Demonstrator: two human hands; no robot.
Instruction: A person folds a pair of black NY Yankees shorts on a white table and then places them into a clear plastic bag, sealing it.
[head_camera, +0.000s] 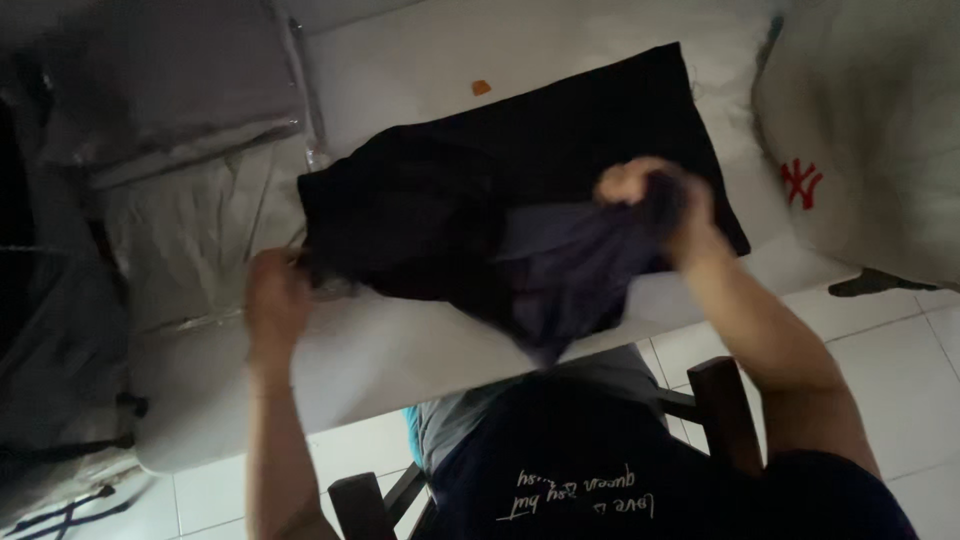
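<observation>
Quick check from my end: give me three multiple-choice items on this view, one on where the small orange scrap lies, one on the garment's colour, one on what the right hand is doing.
1. Where is the orange scrap?
A. On the white table, beyond the garment
B. On the floor tiles
C. In the left hand

2. What colour is the garment?
A. Red
B. Dark, black to navy
C. Yellow

3. What is the right hand doing?
A. Resting flat on the chair
B. Hanging free in the air
C. Gripping a bunched fold of the garment

Answers: 1 A, it lies on the tabletop past the cloth's far edge. 2 B, the cloth is dark throughout. 3 C, fabric is gathered in its fingers, while the left hand holds the opposite edge.
</observation>
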